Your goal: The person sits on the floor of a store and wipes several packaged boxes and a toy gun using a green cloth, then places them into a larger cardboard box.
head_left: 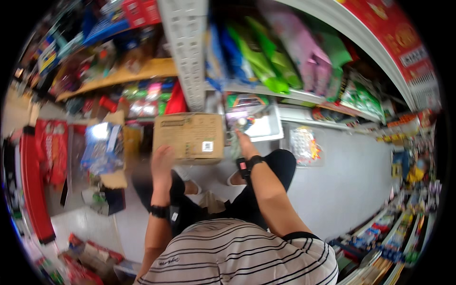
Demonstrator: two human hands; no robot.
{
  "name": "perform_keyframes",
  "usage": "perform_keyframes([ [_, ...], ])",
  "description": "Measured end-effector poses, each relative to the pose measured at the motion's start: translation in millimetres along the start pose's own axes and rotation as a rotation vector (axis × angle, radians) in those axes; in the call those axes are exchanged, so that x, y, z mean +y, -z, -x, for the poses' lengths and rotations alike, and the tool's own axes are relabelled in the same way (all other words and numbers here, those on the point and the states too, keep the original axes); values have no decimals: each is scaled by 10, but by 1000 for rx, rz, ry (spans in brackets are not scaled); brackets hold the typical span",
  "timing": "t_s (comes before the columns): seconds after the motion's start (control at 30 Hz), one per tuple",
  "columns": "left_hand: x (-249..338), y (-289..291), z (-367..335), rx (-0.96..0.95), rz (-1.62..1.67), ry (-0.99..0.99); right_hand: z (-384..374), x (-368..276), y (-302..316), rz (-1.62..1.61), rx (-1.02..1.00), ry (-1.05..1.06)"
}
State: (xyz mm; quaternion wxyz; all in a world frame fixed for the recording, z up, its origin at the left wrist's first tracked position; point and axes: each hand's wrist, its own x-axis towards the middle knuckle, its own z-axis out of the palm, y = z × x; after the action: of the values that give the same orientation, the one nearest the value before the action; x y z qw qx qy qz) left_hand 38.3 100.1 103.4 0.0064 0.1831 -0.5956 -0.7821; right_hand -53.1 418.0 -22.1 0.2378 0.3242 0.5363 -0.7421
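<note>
A closed brown cardboard box [190, 133] stands in front of me, between my knees and the shelf. My left hand [162, 166] is at its near left corner, smeared by motion, so its fingers cannot be made out. To the right of the box, my right hand [245, 146] reaches forward with bent fingers beside a pale greenish, crumpled-looking item [235, 146]. That item seems to be in its grip, but its kind is unclear. Just beyond the fingertips is a white tray [270, 130] with small packaged goods in it.
Bagged goods [261, 52] fill the shelf ahead, beside a white perforated post [185, 52]. On the floor at right lies a clear packet [305, 146]. An opened carton [114, 178] with blue packages stands at left, near a red bag [51, 149]. Stocked shelves [399, 232] line the right.
</note>
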Motion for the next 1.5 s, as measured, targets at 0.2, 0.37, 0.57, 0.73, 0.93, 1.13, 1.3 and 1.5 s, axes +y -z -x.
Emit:
perform_keyframes([
  [0.2,86,-33,74,-8,62,18,-119,27,57,-22,58,-28],
  [0.37,71,10,73,-6,95,30,119,-112,-17,-6,85,-51],
  [0.57,76,-25,81,-30,115,27,212,-82,53,-62,90,16],
  [0.73,83,-53,98,-48,137,35,331,-29,74,-198,66,11],
  [0.93,75,-101,124,-56,133,28,602,34,57,-257,30,12],
  [1.13,44,-114,151,-105,100,-39,517,300,218,-395,-71,21],
  [1.3,35,-158,139,-93,27,3,678,275,122,-381,-7,21],
  [1.5,77,-381,249,-138,8,-10,884,192,-84,-530,-10,34],
])
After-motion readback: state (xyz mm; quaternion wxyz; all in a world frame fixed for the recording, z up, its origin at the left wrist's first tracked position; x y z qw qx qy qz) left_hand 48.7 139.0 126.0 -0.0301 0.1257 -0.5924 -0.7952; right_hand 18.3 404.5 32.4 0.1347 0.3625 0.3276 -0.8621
